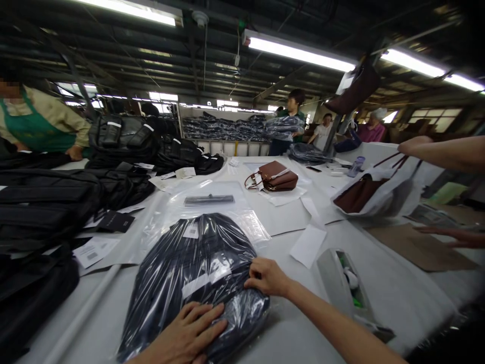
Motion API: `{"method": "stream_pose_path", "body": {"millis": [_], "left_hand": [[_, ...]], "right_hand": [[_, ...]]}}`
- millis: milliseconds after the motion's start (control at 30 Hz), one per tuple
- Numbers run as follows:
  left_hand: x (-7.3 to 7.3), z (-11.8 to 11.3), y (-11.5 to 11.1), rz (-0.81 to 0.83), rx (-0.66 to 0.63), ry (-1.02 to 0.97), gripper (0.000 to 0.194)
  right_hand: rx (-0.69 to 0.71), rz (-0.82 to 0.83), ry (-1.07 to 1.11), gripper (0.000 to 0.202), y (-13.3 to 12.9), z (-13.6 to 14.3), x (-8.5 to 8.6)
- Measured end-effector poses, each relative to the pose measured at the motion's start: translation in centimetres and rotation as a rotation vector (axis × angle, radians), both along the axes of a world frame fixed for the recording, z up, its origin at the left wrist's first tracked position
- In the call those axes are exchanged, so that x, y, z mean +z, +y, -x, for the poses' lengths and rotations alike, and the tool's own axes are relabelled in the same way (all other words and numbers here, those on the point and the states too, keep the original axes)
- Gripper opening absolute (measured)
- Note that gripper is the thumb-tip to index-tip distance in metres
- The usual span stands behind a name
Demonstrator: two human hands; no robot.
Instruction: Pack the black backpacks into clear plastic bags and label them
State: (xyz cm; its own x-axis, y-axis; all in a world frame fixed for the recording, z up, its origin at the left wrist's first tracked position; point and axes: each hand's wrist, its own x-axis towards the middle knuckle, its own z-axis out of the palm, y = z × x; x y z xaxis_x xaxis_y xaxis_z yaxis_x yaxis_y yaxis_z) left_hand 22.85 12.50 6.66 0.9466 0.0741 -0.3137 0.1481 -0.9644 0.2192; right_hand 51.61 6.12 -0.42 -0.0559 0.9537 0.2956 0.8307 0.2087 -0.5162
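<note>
A black backpack [162,283] lies in a clear plastic bag on the white table in front of me, with white labels showing through the film. My left hand [195,326] rests on its lower part, fingers stretched out over the plastic. At the backpack's right edge, my right hand [267,277] has its fingers curled in a pinch on the plastic bag [246,258]. The bag's loose, flat end [257,225] spreads out beyond the backpack's top.
Black backpacks [49,207] are piled at left beside paper tags [94,250]. A brown handbag [278,176] sits farther back. A grey box [344,283] stands right of my arm. A co-worker's hands handle a brown bag [359,194] in white wrapping at right.
</note>
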Motion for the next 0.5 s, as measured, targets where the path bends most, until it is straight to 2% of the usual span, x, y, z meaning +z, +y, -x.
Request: {"method": "stream_pose_path", "body": {"millis": [167,300,400,500], "left_hand": [[0.0,0.1,-0.1,-0.003,0.012,-0.026,0.080],[-0.1,0.1,-0.2,-0.024,0.022,-0.023,0.080],[-0.4,0.3,0.0,-0.033,-0.001,-0.036,0.079],[-2.0,0.9,0.9,-0.064,-0.054,-0.152,0.076]], "right_hand": [[0.070,0.041,0.007,0.024,1.0,-0.6,0.6],[0.119,0.042,0.002,0.019,1.6,-1.5,2.6],[-0.035,0.015,0.031,0.023,0.1,-4.4,5.1],[-0.390,-0.003,0.084,0.033,-5.2,-9.5,7.2]]}}
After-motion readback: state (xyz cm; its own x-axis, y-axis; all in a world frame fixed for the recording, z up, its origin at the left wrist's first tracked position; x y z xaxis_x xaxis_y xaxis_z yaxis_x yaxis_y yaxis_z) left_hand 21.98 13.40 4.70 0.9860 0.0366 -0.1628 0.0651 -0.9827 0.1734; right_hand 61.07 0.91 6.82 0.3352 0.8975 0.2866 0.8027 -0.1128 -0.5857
